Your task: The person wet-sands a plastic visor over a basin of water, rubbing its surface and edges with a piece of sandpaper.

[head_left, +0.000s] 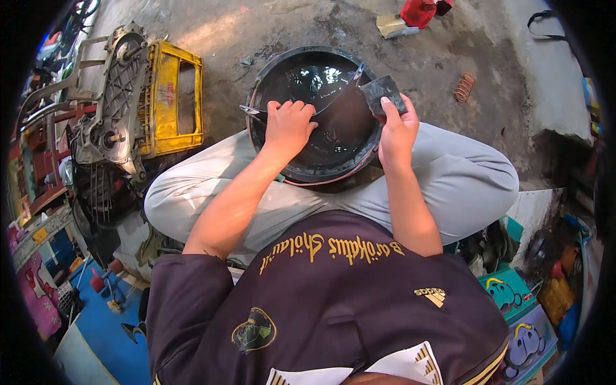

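A round black bucket (255, 138) of dark liquid stands on the floor in front of my crossed legs. My left hand (287, 128) is over the bucket's left side, its fingers curled round the thin bucket handle (333, 95). At the bucket's right rim my right hand (398, 131) grips a flat, dark rectangular piece (384, 96), with the thumb on its upper face. The piece looks wet. What lies under the liquid is hidden.
Left of the bucket, a metal engine casing (122, 96) leans by a yellow crate (169, 138). An orange coil spring (464, 87) lies to the right. A red object (418, 13) sits at the top. Assorted items crowd both sides of me.
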The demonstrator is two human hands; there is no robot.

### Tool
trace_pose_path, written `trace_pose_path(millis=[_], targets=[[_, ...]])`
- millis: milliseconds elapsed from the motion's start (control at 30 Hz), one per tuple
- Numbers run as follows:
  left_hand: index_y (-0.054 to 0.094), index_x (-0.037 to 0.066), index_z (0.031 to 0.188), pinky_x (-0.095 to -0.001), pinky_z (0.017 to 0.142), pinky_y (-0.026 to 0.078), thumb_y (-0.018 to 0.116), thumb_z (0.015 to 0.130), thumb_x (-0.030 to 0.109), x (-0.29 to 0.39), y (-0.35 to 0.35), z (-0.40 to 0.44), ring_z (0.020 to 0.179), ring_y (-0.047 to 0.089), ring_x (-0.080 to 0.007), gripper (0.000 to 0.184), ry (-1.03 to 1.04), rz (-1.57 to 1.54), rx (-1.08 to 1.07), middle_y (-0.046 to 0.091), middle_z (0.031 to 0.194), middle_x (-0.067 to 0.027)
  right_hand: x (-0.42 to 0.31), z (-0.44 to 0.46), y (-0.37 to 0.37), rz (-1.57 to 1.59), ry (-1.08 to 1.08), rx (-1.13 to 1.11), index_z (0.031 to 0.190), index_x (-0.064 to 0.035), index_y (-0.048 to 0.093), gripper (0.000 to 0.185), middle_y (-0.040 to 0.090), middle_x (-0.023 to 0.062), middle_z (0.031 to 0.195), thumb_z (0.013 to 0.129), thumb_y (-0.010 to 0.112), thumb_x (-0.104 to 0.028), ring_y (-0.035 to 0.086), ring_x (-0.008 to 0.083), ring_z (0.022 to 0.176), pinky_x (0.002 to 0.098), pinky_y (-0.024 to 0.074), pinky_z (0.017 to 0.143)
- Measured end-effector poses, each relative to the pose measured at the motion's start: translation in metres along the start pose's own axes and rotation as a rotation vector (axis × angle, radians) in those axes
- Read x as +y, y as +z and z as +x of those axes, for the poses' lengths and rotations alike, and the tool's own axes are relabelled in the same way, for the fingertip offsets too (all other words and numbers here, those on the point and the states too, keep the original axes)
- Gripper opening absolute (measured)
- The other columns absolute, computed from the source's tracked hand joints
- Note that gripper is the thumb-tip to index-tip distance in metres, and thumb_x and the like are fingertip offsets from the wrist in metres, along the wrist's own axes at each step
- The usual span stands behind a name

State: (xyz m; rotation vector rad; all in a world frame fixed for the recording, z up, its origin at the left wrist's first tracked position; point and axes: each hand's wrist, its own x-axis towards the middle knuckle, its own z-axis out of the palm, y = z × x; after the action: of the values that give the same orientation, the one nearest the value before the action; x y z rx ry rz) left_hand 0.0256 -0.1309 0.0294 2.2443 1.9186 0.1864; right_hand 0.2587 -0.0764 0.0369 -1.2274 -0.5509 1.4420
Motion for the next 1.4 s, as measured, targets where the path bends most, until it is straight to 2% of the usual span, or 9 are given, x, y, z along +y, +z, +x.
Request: trace_pose_path(millis=[267,400,567,767,1000,1167,1233,1333,1400], targets=[[0.076,0.017,0.108,-0.0464,0.089,0.042,0.086,0.087,0.034,-0.012,-0.077,0.021,0.094,0.071,-0.0245,0.029,0.046,-0.086,0.397,0.073,0.096,-0.0010,-0.020,-0.012,0.002,0.070,-0.090,0.003,0.134,0.0052,0.061,0.035,0.076,0.0095,0.115,0.102,0.072,-0.002,0.072,0.0152,0.100,0.0307,0.0579,0.092],[0.077,0.011,0.117,-0.0460,0.088,0.050,0.085,0.092,0.035,-0.045,-0.096,0.027,0.097,0.075,-0.0313,0.036,-0.157,-0.259,0.513,0.080,0.107,-0.0097,-0.035,-0.020,0.005,0.091,-0.120,-0.004,0.131,0.0007,0.062,0.030,0.076,0.0086,0.112,0.102,0.071,0.000,0.073,0.0157,0.097,0.0324,0.0590,0.091],[0.077,0.009,0.122,-0.0450,0.084,0.056,0.085,0.093,0.036,-0.081,-0.067,0.033,0.094,0.076,-0.0335,0.040,-0.437,-0.465,0.499,0.079,0.101,-0.0142,-0.058,-0.008,-0.008,-0.139,-0.243,-0.212,0.111,-0.0007,0.067,0.009,0.076,0.0078,0.107,0.103,0.071,-0.002,0.073,0.0140,0.093,0.0325,0.0620,0.088],[0.078,0.010,0.128,-0.0427,0.087,0.059,0.081,0.095,0.044,-0.112,-0.047,0.048,0.098,0.078,-0.0321,0.047,-0.707,-0.631,0.356,0.081,0.105,-0.0130,-0.126,0.029,0.005,-0.425,-0.251,-0.309,0.109,0.0005,0.066,0.007,0.075,0.0087,0.103,0.105,0.068,-0.004,0.073,0.0141,0.091,0.0326,0.0643,0.087],[0.077,0.008,0.130,-0.0466,0.101,0.056,0.078,0.098,0.045,-0.133,-0.017,0.054,0.115,0.075,-0.0383,0.048,-0.686,-0.500,0.355,0.079,0.122,-0.0215,-0.073,0.091,-0.002,-0.811,-0.249,-0.390,0.126,-0.0026,0.073,0.026,0.075,0.0059,0.102,0.100,0.069,-0.007,0.067,0.0103,0.084,0.0312,0.0589,0.079],[0.075,0.015,0.134,-0.0500,0.097,0.056,0.079,0.097,0.037,-0.138,-0.003,0.048,0.111,0.073,-0.0371,0.043,-0.586,-0.414,0.445,0.074,0.129,-0.0170,-0.042,0.093,0.002,-1.004,-0.285,-0.516,0.135,-0.0036,0.075,0.034,0.079,0.0102,0.128,0.102,0.067,-0.008,0.073,0.0150,0.112,0.0307,0.0555,0.101],[0.074,0.022,0.135,-0.0498,0.095,0.057,0.079,0.096,0.031,-0.130,-0.012,0.042,0.108,0.071,-0.0348,0.040,-0.388,0.037,0.523,0.067,0.139,-0.0137,-0.037,0.089,0.010,-0.997,-0.281,-0.537,0.133,-0.0043,0.077,0.033,0.081,0.0119,0.124,0.102,0.068,-0.012,0.075,0.0175,0.110,0.0319,0.0562,0.100],[0.075,0.028,0.135,-0.0497,0.099,0.054,0.079,0.096,0.030,-0.132,0.007,0.041,0.114,0.070,-0.0324,0.040,-0.325,-0.348,0.424,0.063,0.146,-0.0119,-0.022,0.084,0.021,-0.970,-0.300,-0.562,0.126,-0.0048,0.080,0.028,0.082,0.0152,0.118,0.101,0.072,-0.016,0.078,0.0227,0.105,0.0340,0.0576,0.096],[0.075,0.031,0.137,-0.0504,0.103,0.051,0.079,0.097,0.032,-0.131,0.012,0.041,0.124,0.067,-0.0312,0.040,-0.344,-0.419,0.375,0.064,0.146,-0.0106,-0.016,0.082,0.024,-1.050,-0.565,-0.523,0.122,-0.0047,0.081,0.025,0.082,0.0156,0.114,0.100,0.073,-0.016,0.078,0.0270,0.100,0.0354,0.0586,0.093]])
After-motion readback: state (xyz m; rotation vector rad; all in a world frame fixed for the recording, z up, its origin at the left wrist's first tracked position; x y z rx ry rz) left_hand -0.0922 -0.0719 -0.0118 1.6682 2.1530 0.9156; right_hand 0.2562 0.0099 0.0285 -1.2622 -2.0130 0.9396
